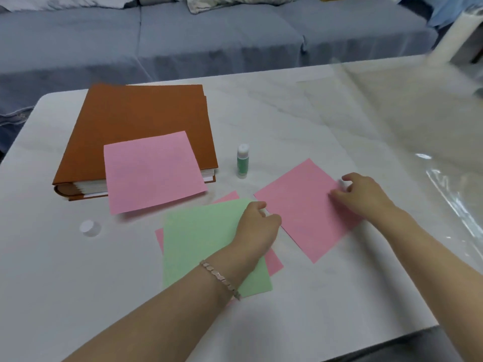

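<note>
One pink sheet (pixel 300 205) under right hand (pixel 363 194), left hand (pixel 257 223) beside

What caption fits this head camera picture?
Left hand and right hand touch a pink sheet; glue stands nearby.

Left hand (pixel 257 226) loosely curled, right hand (pixel 364 194) fingers bent, both palms down

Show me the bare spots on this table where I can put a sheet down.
Bare tabletop: near-left corner, bordered by white cap and green sheet; far middle, between brown album and clear film; near edge, below the tilted pink sheet. Crowded: the centre around glue stick, left hand and right hand.
</note>
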Demonstrator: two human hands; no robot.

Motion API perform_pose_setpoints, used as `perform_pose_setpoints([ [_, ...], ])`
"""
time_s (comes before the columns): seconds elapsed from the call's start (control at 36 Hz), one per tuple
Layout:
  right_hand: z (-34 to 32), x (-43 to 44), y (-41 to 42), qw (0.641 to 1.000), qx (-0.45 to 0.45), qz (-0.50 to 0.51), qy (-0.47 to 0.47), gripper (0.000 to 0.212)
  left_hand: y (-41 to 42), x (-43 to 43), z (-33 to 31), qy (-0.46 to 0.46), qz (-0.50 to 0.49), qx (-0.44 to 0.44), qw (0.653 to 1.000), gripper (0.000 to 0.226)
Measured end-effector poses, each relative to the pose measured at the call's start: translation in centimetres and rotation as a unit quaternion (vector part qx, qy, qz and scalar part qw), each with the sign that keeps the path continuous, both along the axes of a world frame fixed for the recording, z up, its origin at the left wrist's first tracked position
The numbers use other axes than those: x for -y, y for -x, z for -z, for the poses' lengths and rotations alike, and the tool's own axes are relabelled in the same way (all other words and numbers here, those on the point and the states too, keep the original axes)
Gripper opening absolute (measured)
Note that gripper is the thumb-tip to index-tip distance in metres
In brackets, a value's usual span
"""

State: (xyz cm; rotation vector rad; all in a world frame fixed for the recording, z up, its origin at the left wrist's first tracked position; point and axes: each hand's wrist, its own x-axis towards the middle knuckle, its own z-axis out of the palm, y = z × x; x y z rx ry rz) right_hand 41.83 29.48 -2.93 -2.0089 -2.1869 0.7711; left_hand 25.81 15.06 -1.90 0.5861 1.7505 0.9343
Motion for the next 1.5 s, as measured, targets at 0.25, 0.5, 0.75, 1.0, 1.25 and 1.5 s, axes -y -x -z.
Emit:
perform_pose_setpoints([
  [0.25, -0.2, 1.2, -1.7, 0.997, -0.067, 0.036, 0.025, 0.023, -1.1, -1.4, 0.4, -0.009, -0.067, 0.061, 0.996, 0.065],
  [0.5, -3.4, 3.8, -3.2, 0.943, -0.319, 0.073, 0.063, 0.013, -1.4, -1.2, -0.3, -0.041, -0.054, 0.025, 0.997, 0.063],
  [0.75, -5.2, 7.4, 0.9, 0.902, -0.375, -0.013, 0.215, 0.014, 5.4, 3.8, -2.2, -0.127, -0.07, -0.012, 0.989, 0.013],
  [1.0, -4.0, 10.5, 8.0, 0.898, -0.382, -0.054, 0.211, 0.018, 14.4, 9.2, -0.8, -0.091, -0.175, -0.193, 0.961, 0.013],
  [1.25, -4.0, 11.2, 9.2, 0.913, -0.372, -0.018, 0.166, 0.016, 22.0, 7.3, -1.2, -0.031, -0.294, -0.206, 0.933, 0.029],
  [1.5, -3.8, 10.9, 8.6, 0.924, -0.355, 0.022, 0.141, 0.014, 22.8, 6.7, -1.1, -0.048, -0.254, -0.154, 0.954, 0.03],
])
